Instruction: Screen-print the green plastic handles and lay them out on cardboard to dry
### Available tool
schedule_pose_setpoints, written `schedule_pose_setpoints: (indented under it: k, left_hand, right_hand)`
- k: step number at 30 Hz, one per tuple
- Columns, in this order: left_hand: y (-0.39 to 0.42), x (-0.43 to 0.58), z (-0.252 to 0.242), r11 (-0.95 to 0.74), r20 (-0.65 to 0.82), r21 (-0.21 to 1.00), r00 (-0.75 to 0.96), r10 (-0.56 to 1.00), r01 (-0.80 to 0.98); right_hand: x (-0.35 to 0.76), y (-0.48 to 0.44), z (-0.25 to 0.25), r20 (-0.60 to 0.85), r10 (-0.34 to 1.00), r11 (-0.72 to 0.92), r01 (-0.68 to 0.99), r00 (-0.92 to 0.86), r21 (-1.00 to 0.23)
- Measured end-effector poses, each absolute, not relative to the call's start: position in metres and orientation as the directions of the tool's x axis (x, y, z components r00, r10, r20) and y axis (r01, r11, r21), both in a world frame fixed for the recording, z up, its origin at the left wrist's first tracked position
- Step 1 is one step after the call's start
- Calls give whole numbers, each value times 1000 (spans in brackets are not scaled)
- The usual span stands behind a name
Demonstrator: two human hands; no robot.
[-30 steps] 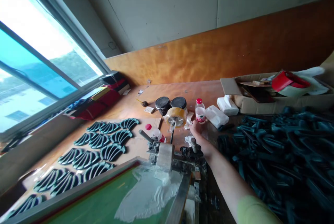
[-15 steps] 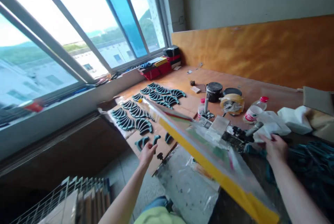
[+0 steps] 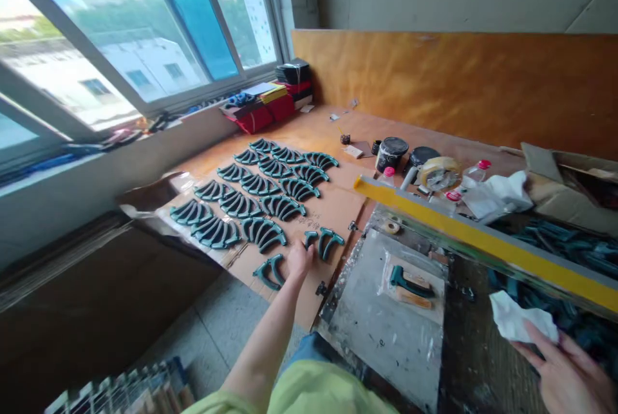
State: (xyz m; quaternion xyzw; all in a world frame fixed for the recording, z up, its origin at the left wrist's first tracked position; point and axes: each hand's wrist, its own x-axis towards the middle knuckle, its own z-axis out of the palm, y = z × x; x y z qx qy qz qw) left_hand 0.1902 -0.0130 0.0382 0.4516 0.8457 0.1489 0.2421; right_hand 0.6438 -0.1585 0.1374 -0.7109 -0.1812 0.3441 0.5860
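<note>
My left hand (image 3: 300, 262) is closed around the end of a dark green curved handle (image 3: 311, 237), over the cardboard sheet (image 3: 333, 183). Close beside it lies another green handle (image 3: 331, 243), and a pair of them (image 3: 269, 271) is on the near side. My right hand (image 3: 570, 362) grips a crumpled white tissue (image 3: 522, 316) at the lower right. Between my hands, a single green handle (image 3: 409, 282) rests in a holder on the grey plate (image 3: 367, 317). Above that plate slants a raised frame with a yellow-taped edge (image 3: 463, 227).
Rows of green handles (image 3: 263, 183) cover the cardboard. A black tub (image 3: 392, 154), a tape roll (image 3: 438, 173) and a bottle (image 3: 477, 170) stand behind the frame. More handles are piled at right (image 3: 564, 243), near an open cardboard box (image 3: 545, 176). A wire rack (image 3: 120, 388) is at lower left.
The left hand has moved in over the cardboard with its handle. The right hand has drawn nearer with the white tissue. The view has shifted, and the frame now appears higher, uncovering the plate.
</note>
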Motion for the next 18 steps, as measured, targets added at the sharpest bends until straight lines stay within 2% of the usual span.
schedule_pose_setpoints:
  k: [3, 5, 6, 7, 9, 11, 12, 15, 18]
  left_hand:
    - [-16, 187, 47, 473, -255, 518, -400, 880, 713]
    - [-22, 190, 63, 399, -243, 565, -317, 917, 722]
    - [-26, 194, 73, 341, -248, 629, -235, 940, 699]
    - [-30, 199, 85, 279, -264, 719, -120, 957, 636]
    - [-39, 212, 113, 209, -298, 898, 185, 937, 387]
    - [-47, 227, 139, 235, -266, 964, 444, 856, 123]
    - [-50, 233, 151, 249, -241, 967, 514, 823, 54]
    - [-54, 246, 174, 249, -203, 968, 546, 812, -10]
    - [-51, 248, 182, 330, -272, 944, 512, 814, -24]
  right_hand:
    - [591, -163, 143, -303, 622, -285, -153, 722, -946]
    - [552, -160, 146, -302, 658, -283, -145, 690, -948]
    - [532, -157, 149, -310, 683, -284, -150, 661, -947]
    - [511, -153, 153, -318, 709, -281, -160, 629, -946]
    - [472, -140, 164, -311, 771, -260, -170, 556, -950]
    - [440, -125, 174, -277, 819, -224, -165, 503, -961]
    - [427, -119, 178, -255, 839, -205, -155, 481, -966]
    - [404, -110, 187, -205, 875, -173, -112, 439, -979]
    - [397, -111, 188, -183, 879, -161, -86, 441, -983]
